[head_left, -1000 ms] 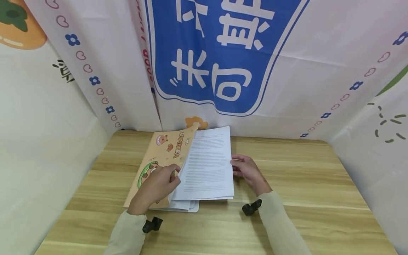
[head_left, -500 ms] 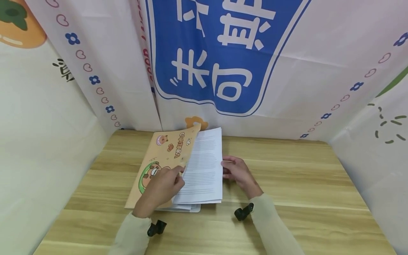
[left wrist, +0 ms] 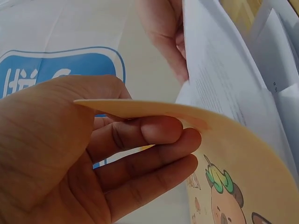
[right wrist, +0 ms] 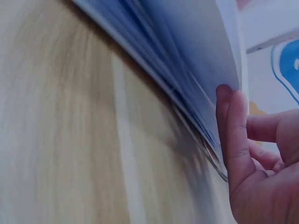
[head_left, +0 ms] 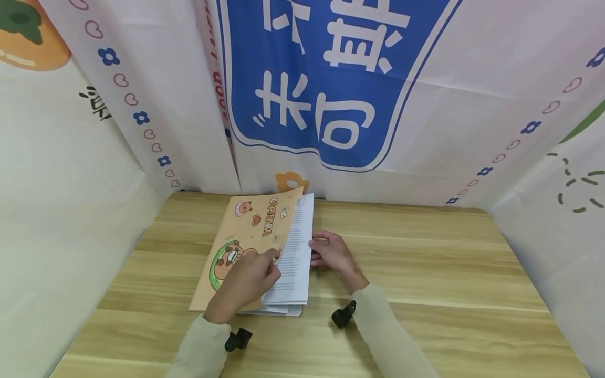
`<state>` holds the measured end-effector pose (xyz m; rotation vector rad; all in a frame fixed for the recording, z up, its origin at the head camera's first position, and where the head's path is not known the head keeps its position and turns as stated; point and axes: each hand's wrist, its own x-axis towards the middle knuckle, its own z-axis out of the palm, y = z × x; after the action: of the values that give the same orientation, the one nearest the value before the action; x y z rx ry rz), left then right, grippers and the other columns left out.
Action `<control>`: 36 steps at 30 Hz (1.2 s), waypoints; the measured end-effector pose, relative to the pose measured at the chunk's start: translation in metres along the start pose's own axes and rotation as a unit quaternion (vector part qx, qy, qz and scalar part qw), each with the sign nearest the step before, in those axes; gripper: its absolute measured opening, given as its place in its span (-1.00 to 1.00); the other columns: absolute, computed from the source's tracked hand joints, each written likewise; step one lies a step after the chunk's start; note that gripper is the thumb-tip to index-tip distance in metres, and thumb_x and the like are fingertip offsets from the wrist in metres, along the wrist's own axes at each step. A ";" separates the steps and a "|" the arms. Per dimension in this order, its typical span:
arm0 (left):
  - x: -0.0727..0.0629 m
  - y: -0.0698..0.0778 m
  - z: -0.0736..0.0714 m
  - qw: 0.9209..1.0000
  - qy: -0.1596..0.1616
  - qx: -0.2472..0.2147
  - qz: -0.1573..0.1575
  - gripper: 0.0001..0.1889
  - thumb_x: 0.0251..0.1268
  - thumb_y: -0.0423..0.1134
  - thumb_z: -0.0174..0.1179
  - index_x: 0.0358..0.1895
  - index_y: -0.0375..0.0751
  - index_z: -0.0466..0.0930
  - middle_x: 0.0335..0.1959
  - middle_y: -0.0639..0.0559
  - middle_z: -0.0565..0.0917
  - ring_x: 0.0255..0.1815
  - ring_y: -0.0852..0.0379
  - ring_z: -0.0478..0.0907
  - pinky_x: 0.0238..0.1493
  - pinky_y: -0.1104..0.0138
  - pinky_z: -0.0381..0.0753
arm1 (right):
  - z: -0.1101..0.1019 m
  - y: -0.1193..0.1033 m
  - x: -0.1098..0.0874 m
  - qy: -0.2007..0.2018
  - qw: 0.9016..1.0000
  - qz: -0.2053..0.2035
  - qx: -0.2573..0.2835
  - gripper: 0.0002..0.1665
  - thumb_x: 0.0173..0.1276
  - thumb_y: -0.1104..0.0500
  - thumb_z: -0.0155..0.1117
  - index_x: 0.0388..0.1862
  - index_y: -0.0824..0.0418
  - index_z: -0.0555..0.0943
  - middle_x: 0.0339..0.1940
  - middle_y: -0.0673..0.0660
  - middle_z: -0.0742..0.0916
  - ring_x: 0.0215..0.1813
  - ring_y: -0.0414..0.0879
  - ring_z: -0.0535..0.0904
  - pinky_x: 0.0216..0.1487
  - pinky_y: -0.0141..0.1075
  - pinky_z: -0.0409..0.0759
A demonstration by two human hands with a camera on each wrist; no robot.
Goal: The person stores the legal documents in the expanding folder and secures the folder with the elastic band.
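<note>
An orange folder [head_left: 255, 220] with cartoon capybara prints lies on the table, its front cover lifted along the right side. My left hand [head_left: 250, 278] pinches the cover's free edge; in the left wrist view the cover [left wrist: 224, 140] bends up from between thumb and fingers. White printed sheets [head_left: 295, 268] stick out to the right from under the cover, their left part hidden. My right hand [head_left: 333, 257] pinches their right edge between thumb and fingers. Seen from the right wrist, the sheets [right wrist: 201, 42] tilt up, with more papers [right wrist: 145, 42] layered below.
The wood-grain table [head_left: 425, 262] extends right and toward the front. Printed cloth [head_left: 425, 131] walls it in at the back and on both sides, close behind the folder. A black wrist camera mount [head_left: 238, 339] hangs at the left sleeve, another mount [head_left: 343, 315] at the right.
My right hand has moved left with the sheets, sliding them further under the cover. My left hand has shifted slightly right, still holding the cover's edge.
</note>
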<state>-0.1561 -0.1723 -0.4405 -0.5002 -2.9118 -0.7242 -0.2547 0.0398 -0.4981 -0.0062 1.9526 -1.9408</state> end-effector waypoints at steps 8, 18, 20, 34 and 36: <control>0.000 0.000 0.001 1.000 -0.001 0.014 -0.001 -0.70 0.30 -0.36 0.21 0.05 -0.38 0.70 -0.73 0.27 0.34 -0.73 0.34 0.24 -0.67 0.41 0.24 | 0.017 -0.001 0.006 -0.021 1.000 -0.002 -0.007 -0.57 0.50 0.34 0.23 0.30 0.36 0.51 -0.18 0.27 0.78 -0.36 -0.06 0.73 -0.31 -0.24 0.73; 0.000 0.001 0.002 1.000 -0.009 -0.002 -0.009 -0.70 0.32 -0.36 0.21 0.07 -0.38 0.69 -0.73 0.27 0.34 -0.75 0.36 0.22 -0.70 0.42 0.20 | 0.035 0.000 0.011 -0.030 0.999 0.004 -0.025 -0.57 0.48 0.31 0.26 0.28 0.36 0.50 -0.23 0.24 0.77 -0.39 -0.09 0.70 -0.33 -0.26 0.72; 0.000 0.001 0.002 1.000 -0.011 -0.004 -0.009 -0.69 0.32 -0.36 0.20 0.08 -0.38 0.68 -0.74 0.27 0.33 -0.76 0.36 0.21 -0.70 0.42 0.19 | 0.037 0.001 0.013 -0.028 0.999 0.006 -0.032 -0.57 0.47 0.30 0.27 0.27 0.35 0.51 -0.26 0.22 0.77 -0.41 -0.09 0.70 -0.36 -0.27 0.71; 0.002 0.000 0.006 0.999 -0.038 -0.036 -0.013 -0.70 0.36 -0.35 0.21 0.10 -0.39 0.66 -0.73 0.25 0.35 -0.75 0.35 0.23 -0.68 0.43 0.18 | 0.039 -0.001 0.014 -0.034 0.997 0.020 -0.070 -0.63 0.51 0.25 0.23 0.25 0.29 0.55 -0.27 0.19 0.78 -0.39 -0.07 0.70 -0.38 -0.28 0.70; 0.002 -0.001 0.007 0.998 -0.044 -0.043 -0.016 -0.70 0.37 -0.36 0.21 0.11 -0.39 0.66 -0.72 0.24 0.36 -0.75 0.35 0.24 -0.68 0.43 0.18 | 0.037 -0.002 0.012 -0.040 0.996 0.015 -0.072 -0.64 0.52 0.24 0.22 0.24 0.29 0.56 -0.27 0.19 0.79 -0.37 -0.05 0.72 -0.37 -0.27 0.70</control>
<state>-0.1584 -0.1690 -0.4465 -0.5078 -2.9851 -0.8573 -0.2568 0.0007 -0.4981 -0.0932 2.0239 -1.7493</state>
